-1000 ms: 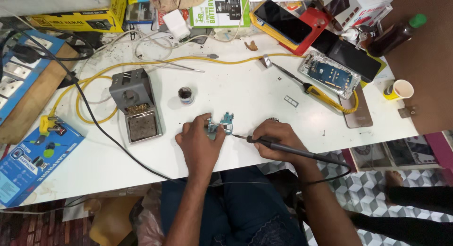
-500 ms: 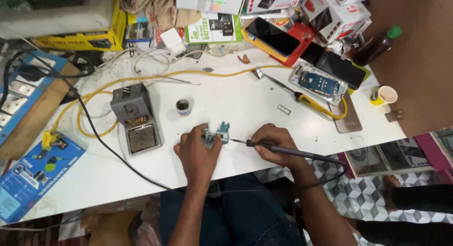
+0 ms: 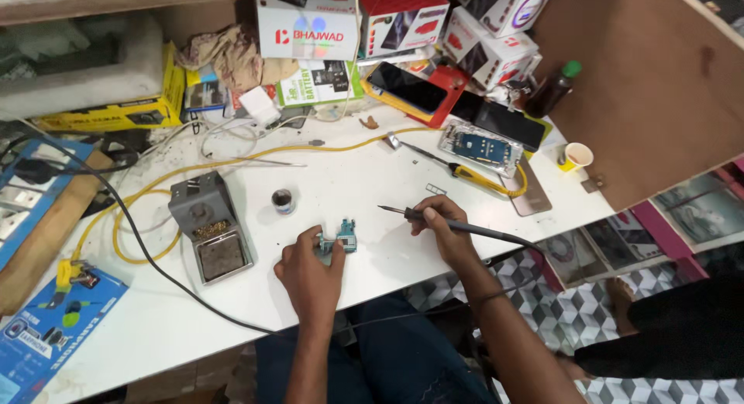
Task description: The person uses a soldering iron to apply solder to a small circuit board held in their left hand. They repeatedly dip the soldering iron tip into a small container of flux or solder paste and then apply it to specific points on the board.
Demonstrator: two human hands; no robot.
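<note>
My left hand [image 3: 310,271] rests on the white table [image 3: 349,179] and pinches a small teal circuit board [image 3: 342,237] against the tabletop. My right hand [image 3: 442,227] grips a black soldering iron [image 3: 434,218] like a pen. Its tip points left and hangs above the table, clear of the board by a short gap. The iron's cord runs off to the right over the table edge.
A grey soldering stand with tip cleaner [image 3: 211,227] sits left of my hands, a small round flux tin [image 3: 283,200] behind them. A yellow cable [image 3: 232,165], an opened phone [image 3: 480,148], a yellow-handled screwdriver [image 3: 465,174], other phones and boxes crowd the back. A small paper cup [image 3: 577,155] stands far right.
My right hand has lifted the soldering iron up and to the right, away from the board. The left hand still holds the board. The camera has shifted.
</note>
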